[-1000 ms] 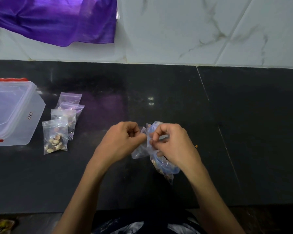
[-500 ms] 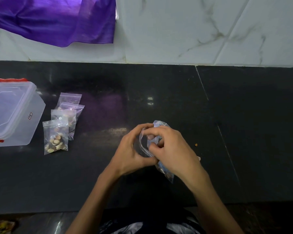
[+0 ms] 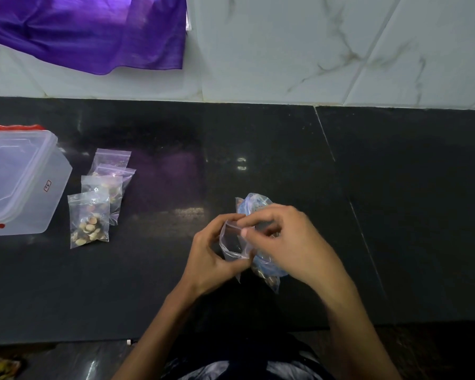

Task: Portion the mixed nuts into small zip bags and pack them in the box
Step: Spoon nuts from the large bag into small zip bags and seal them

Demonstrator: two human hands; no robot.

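Over the dark counter, my left hand (image 3: 211,256) holds a small clear zip bag (image 3: 232,241) with its mouth spread open. My right hand (image 3: 288,242) pinches the bag's top edge with thumb and forefinger. Under my right hand lies a larger bluish plastic bag (image 3: 258,207) with nuts showing at its lower end, partly hidden by my fingers. At the left, several small zip bags with nuts (image 3: 89,218) lie overlapping on the counter. Beside them stands a translucent plastic box (image 3: 52,193) with a lid and red clips.
A purple cloth (image 3: 93,31) hangs on the white marble wall at the back left. A seam in the black counter (image 3: 348,201) runs diagonally to the right of my hands. The counter's front edge is just below my wrists.
My hands have moved from pinching the small bag shut between them to holding its mouth open; my left hand has shifted under the bag, my right over it.
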